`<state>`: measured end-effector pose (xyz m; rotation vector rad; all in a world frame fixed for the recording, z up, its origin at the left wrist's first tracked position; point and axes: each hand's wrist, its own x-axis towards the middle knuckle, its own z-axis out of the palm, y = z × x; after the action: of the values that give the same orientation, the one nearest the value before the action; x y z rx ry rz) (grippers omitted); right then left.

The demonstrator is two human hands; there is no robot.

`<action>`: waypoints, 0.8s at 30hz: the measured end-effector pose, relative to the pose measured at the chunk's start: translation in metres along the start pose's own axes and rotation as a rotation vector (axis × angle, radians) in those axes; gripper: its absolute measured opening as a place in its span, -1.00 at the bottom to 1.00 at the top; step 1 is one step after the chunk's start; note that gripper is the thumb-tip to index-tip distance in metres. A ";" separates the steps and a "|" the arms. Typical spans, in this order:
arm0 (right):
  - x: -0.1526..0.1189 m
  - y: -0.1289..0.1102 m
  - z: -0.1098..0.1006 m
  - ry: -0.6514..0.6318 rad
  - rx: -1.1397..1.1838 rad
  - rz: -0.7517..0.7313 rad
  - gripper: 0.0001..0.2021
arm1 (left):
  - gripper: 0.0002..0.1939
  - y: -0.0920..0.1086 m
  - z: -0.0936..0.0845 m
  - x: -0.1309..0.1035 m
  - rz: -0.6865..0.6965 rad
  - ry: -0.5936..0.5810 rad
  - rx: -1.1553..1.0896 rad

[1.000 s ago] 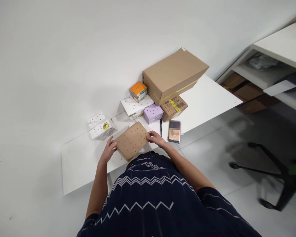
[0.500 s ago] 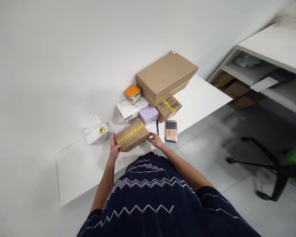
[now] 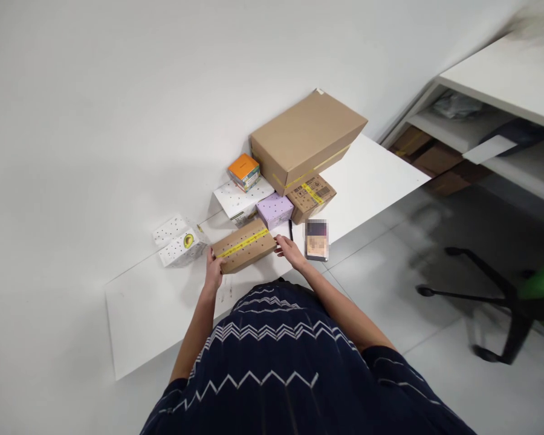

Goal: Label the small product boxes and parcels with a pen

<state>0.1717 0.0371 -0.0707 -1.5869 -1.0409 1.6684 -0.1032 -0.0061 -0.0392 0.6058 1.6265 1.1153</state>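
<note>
Left hand (image 3: 214,272): gripping the taped box (image 3: 243,248)
Right hand (image 3: 291,251): fingers at its other end
Purple box (image 3: 275,209): on worktop (image 3: 156,320)

A long white worktop (image 3: 149,320) with boxes on it.
A big brown box (image 3: 308,130), white box (image 3: 236,202), purple box (image 3: 274,208) and taped box (image 3: 312,196) sit close together; an avocado box (image 3: 181,246) sits left. A black pen (image 3: 291,229) lies near the front.
</note>
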 end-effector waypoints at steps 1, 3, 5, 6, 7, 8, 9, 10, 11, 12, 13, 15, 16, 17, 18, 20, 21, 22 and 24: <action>-0.001 -0.003 0.001 -0.010 -0.043 -0.042 -0.54 | -0.13 0.001 0.000 -0.002 -0.041 -0.020 0.005; 0.001 -0.006 0.004 0.001 -0.141 -0.118 -0.55 | -0.20 0.004 0.001 -0.005 -0.110 -0.031 0.016; 0.004 -0.007 0.006 0.037 -0.193 -0.160 -0.55 | -0.23 0.007 0.002 -0.006 -0.143 -0.018 0.022; 0.006 -0.008 0.007 0.048 -0.199 -0.166 -0.55 | -0.23 0.007 0.003 -0.006 -0.145 -0.013 0.020; 0.008 -0.008 0.008 0.053 -0.197 -0.164 -0.55 | -0.24 0.007 0.004 -0.007 -0.141 -0.011 0.015; 0.010 -0.008 0.008 0.055 -0.193 -0.160 -0.55 | -0.25 0.007 0.004 -0.007 -0.133 -0.011 0.010; 0.011 -0.009 0.008 0.054 -0.188 -0.157 -0.55 | -0.25 0.007 0.005 -0.007 -0.120 -0.013 0.008; 0.012 -0.009 0.008 0.050 -0.184 -0.156 -0.55 | -0.26 0.006 0.005 -0.007 -0.103 -0.017 0.007; 0.011 -0.009 0.008 0.043 -0.179 -0.156 -0.55 | -0.26 0.005 0.005 -0.007 -0.082 -0.024 0.010; 0.011 -0.010 0.008 0.035 -0.171 -0.159 -0.55 | -0.26 0.004 0.005 -0.006 -0.057 -0.031 0.016; 0.010 -0.010 0.007 0.025 -0.160 -0.163 -0.55 | -0.25 0.003 0.004 -0.006 -0.025 -0.037 0.026; 0.007 -0.009 0.006 -0.004 -0.117 -0.178 -0.58 | -0.19 0.001 0.003 -0.006 0.073 -0.039 0.039; 0.005 -0.007 0.006 -0.024 -0.084 -0.187 -0.59 | -0.15 0.000 0.002 -0.006 0.131 -0.037 0.038; 0.004 -0.006 0.006 -0.043 -0.047 -0.195 -0.61 | -0.11 0.000 0.001 -0.007 0.185 -0.035 0.033; 0.004 -0.004 0.005 -0.058 -0.010 -0.198 -0.62 | -0.08 -0.001 0.001 -0.008 0.225 -0.035 0.024; 0.003 0.000 0.003 -0.070 0.042 -0.189 -0.62 | -0.09 -0.003 0.000 -0.012 0.240 -0.035 0.000; 0.003 0.002 0.002 -0.066 0.050 -0.179 -0.62 | -0.12 -0.003 0.000 -0.014 0.222 -0.035 -0.014; 0.003 0.005 0.000 -0.058 0.045 -0.170 -0.61 | -0.17 -0.004 0.000 -0.018 0.199 -0.034 -0.032; 0.002 0.010 -0.003 -0.038 0.010 -0.163 -0.60 | -0.30 -0.005 0.001 -0.024 0.156 -0.026 -0.082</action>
<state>0.1757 0.0348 -0.0801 -1.4286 -1.1474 1.5963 -0.0937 -0.0277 -0.0326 0.6998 1.5243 1.2764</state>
